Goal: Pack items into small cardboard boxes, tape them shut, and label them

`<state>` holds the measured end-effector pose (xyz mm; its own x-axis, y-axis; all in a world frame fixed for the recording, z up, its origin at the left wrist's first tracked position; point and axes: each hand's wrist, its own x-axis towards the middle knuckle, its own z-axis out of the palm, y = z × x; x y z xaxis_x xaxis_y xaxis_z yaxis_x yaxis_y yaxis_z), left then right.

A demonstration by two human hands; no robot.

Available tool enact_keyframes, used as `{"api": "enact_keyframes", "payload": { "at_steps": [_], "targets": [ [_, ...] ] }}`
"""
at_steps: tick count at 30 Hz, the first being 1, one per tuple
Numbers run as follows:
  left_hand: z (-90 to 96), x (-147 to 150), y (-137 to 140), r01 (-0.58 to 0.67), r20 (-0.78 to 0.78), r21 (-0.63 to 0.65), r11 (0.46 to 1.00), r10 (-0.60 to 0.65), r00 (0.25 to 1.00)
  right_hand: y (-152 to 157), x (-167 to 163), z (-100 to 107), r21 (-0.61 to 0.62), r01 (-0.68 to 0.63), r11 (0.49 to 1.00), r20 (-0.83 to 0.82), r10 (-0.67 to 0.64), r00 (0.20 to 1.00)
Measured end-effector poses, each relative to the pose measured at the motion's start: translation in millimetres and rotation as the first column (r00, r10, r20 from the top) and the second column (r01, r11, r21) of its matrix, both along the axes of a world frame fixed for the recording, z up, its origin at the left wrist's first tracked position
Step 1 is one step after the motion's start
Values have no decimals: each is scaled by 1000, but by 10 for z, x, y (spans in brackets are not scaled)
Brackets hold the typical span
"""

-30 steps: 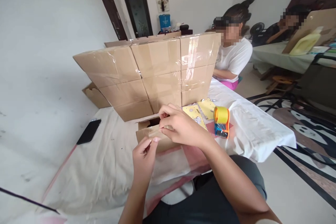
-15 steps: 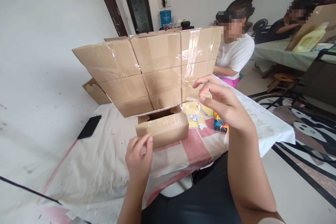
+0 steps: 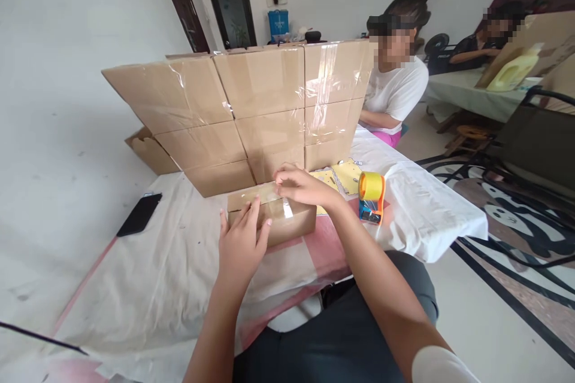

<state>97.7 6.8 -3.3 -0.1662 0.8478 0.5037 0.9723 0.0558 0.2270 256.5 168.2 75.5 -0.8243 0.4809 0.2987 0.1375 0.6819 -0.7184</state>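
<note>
- The left hand (image 3: 242, 239) lies palm down with its fingers spread, fingertips on the near left part of the small cardboard box (image 3: 291, 228).
- The right hand (image 3: 302, 187) is curled over the box's top, thumb and fingers drawn close; whether it pinches anything I cannot tell.
- The two hands are apart from each other, the right one at two o'clock from the left.
- The box sits under and between them: its middle is at about two o'clock from the left hand and six o'clock from the right. Its top flap is folded over, and a shiny strip of clear tape (image 3: 287, 208) shows on its front.
- At three o'clock from the box stands an orange-and-blue tape dispenser (image 3: 372, 196) with a yellow roll; at two o'clock lie yellow paper cutouts (image 3: 348, 176).
- At twelve o'clock, just behind the box, rises a wall of taped cardboard boxes (image 3: 269, 87).
- At nine o'clock, well apart, a black smartphone (image 3: 139, 215) rests on the tablecloth (image 3: 179, 275).
- Beyond the wall at one o'clock sits a person in a white T-shirt (image 3: 406, 87).
</note>
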Motion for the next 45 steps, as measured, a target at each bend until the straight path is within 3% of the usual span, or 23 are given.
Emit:
{"api": "enact_keyframes", "payload": {
  "at_steps": [3,6,15,17,19,23,28,30,32,36,40,45],
  "targets": [
    [-33,-2,-7,15,-29,23,1000,-15,999,133,-164,-231,58,110,992,63,-114,992],
    [-46,-5,7,42,-83,37,998,-39,996,222,-239,-343,89,113,990,44,-117,992],
    [-59,34,-4,36,-143,21,999,-33,989,150,-262,-368,183,174,968,157,-204,966],
    [-62,38,-9,25,-133,25,999,-22,991,96,-299,-354,179,242,954,162,-271,949],
    [-68,45,-19,32,-132,46,998,-25,991,80,-330,-345,167,405,899,120,-426,897],
    [-116,81,-24,83,-140,109,991,-67,988,263,-111,-361,122,678,725,16,-684,729],
    [-295,129,74,136,-156,381,915,-81,984,591,853,-466,14,740,673,187,-729,659],
    [-373,145,121,141,-174,473,870,-65,983,626,1151,-519,3,740,673,257,-715,650],
    [-434,165,145,148,-187,541,828,-53,981,629,1240,-573,-4,737,676,320,-697,642],
    [-480,211,115,152,-183,639,754,-42,982,611,929,-722,37,687,726,424,-634,647],
    [-453,255,48,192,-210,649,736,-68,975,539,617,-904,144,592,793,556,-559,615],
    [-413,298,-2,221,-205,640,736,-114,972,480,570,-1024,265,532,804,653,-556,514]
  ]
}}
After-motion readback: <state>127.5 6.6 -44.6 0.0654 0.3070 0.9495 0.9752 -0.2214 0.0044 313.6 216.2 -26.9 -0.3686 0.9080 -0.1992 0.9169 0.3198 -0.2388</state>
